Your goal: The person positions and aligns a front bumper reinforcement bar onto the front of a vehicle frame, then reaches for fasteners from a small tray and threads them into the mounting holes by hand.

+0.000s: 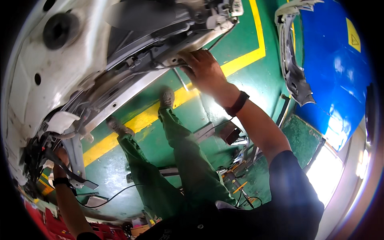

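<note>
The stripped front end of a white car (86, 40) fills the upper left, its inner parts and cables exposed. A light metal beam (120, 102) runs diagonally along its near side. My right hand (206, 74), a dark band on its wrist, is closed over the beam's edge, beside a thin dark cable (222, 38); some fingertips are hidden. Low on the left, my left hand (61, 156) reaches in among dark brackets and wiring at the car's corner. A black strip (74, 172) crosses in front of it, so its fingers are hidden.
My feet stand by a yellow line (150, 116) on the green floor (240, 74). A removed grey trim piece (290, 60) leans by a blue panel (336, 64) at right. Tools and metal parts (236, 176) lie beside my legs. Behind the left arm are red cabinets (56, 224).
</note>
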`<state>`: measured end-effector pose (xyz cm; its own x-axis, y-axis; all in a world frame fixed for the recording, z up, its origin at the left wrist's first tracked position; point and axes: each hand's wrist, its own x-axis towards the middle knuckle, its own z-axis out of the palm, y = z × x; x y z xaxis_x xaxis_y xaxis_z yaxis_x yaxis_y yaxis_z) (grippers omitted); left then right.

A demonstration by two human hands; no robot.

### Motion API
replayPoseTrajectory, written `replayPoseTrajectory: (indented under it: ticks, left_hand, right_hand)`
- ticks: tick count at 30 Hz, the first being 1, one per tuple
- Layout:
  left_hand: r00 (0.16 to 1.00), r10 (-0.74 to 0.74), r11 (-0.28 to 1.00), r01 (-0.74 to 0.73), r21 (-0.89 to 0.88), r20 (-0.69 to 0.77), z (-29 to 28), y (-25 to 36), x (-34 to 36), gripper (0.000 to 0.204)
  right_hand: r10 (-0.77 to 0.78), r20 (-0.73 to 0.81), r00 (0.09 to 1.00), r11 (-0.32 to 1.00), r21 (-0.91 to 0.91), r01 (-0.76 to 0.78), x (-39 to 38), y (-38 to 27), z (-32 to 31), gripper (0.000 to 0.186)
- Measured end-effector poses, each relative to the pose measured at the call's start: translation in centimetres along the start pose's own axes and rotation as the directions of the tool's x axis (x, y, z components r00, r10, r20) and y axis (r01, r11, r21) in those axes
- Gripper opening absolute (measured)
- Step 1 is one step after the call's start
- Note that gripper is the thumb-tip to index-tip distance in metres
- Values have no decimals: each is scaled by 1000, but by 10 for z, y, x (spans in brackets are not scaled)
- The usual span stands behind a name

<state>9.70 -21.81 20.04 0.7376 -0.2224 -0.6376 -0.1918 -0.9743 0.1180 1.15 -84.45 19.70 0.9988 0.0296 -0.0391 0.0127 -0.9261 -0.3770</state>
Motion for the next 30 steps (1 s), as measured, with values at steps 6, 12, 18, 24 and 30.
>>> replayPoseTrajectory:
  ticks: [6, 12, 18, 24, 30]
  left_hand:
    - [1000, -12, 1000, 12, -25, -17, 2, 8, 7, 45]
    - [1000, -17, 999, 16, -45, -23, 4, 13, 9, 44]
    - [999, -26, 998, 24, -62, -26, 4, 8, 5, 44]
    - [999, -47, 997, 46, -70, -17, 3, 2, -5, 44]
    - [999, -47, 996, 47, -82, -9, 6, 6, 6, 44]
  right_hand:
    - [-281, 48, 958, 956, 101, 276, 55, -5, -2, 28]
    - [-210, 339, 917, 970, 193, 151, 76, -11, 21, 25]
    - [-155, 467, 871, 947, 323, -4, 89, -8, 10, 14]
    - [-267, 286, 920, 937, 299, 179, 86, 8, 12, 15]
    - [-314, 282, 907, 929, 290, 231, 87, 8, 13, 16]
